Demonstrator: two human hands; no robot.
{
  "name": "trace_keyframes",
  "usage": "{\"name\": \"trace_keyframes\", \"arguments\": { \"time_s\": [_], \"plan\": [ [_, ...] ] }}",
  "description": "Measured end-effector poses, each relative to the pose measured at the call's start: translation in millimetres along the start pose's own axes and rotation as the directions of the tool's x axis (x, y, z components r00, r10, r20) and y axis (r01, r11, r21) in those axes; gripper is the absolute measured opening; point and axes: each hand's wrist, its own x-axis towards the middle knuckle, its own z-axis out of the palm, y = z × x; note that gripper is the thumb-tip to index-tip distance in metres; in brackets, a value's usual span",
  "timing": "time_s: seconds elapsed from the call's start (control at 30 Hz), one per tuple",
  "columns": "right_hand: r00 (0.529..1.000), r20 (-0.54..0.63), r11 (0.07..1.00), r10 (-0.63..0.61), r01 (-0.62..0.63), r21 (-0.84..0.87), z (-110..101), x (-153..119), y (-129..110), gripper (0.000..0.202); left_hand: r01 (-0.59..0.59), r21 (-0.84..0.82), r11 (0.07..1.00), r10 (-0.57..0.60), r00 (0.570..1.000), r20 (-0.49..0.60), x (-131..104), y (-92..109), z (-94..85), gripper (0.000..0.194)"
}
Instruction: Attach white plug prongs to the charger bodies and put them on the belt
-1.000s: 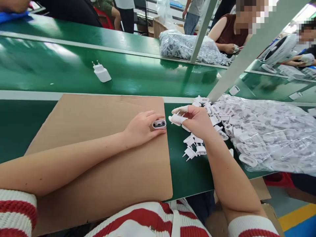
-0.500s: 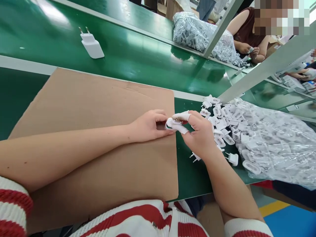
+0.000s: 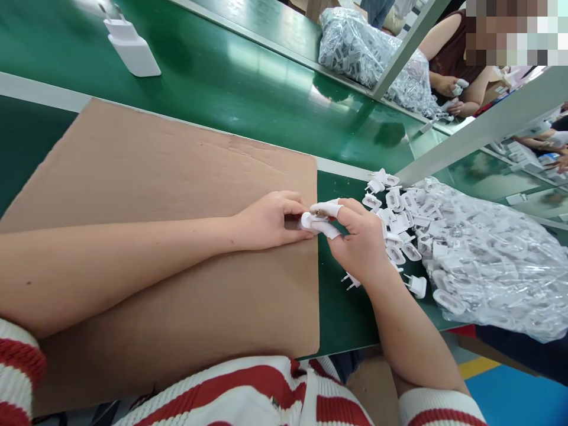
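Between my two hands is a small white charger (image 3: 306,222), mostly covered by fingers. My left hand (image 3: 270,220) pinches its left end with thumb and fingertips, over the right edge of the cardboard sheet (image 3: 190,177). White covers wrap the thumb and finger of my right hand (image 3: 361,236), which close on the charger's right end; the finger cover has a dark smudge. Just beyond the right hand lies a pile of loose white plug caps (image 3: 397,222), some with two pins showing.
A clear plastic bag (image 3: 497,260) full of white plug parts lies at right. On the green belt (image 3: 248,89) stands a finished-looking white plug charger (image 3: 133,47). A grey post (image 3: 479,124) slants across the right. Opposite, a co-worker's hands (image 3: 452,94) hold white parts beside another bag (image 3: 355,50).
The open end of the charger, with green inside, showed earlier; white now covers it. The charger on the belt has shifted left relative to the cardboard. The view has tilted slightly.
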Motion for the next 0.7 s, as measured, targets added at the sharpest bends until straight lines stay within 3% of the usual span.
{"name": "trace_keyframes", "arguments": {
  "time_s": [0.23, 0.43, 0.6, 0.7],
  "plan": [
    [0.999, -0.039, 0.987, -0.036, 0.029, -0.157, 3, 2, -6, 0.022, 0.002, -0.005, 1.000, -0.002, 1.000, 0.007, 0, 3, -1.1, 0.024],
    [1.000, 0.013, 1.000, 0.006, -0.006, -0.014, -1, 3, -3, 0.019, 0.007, 0.004, 1.000, -0.007, 1.000, 0.005, -1, 3, -0.3, 0.024],
    [0.994, -0.107, 0.999, 0.009, -0.005, 0.033, -11, 2, -2, 0.017, 0.022, -0.010, 1.000, -0.022, 1.000, 0.011, 1, 4, -0.9, 0.027],
    [0.996, -0.092, 1.000, -0.017, 0.017, -0.002, -9, 0, -3, 0.017, 0.034, -0.007, 0.999, -0.034, 0.999, 0.015, 1, 7, -1.9, 0.029]
  ]
}}
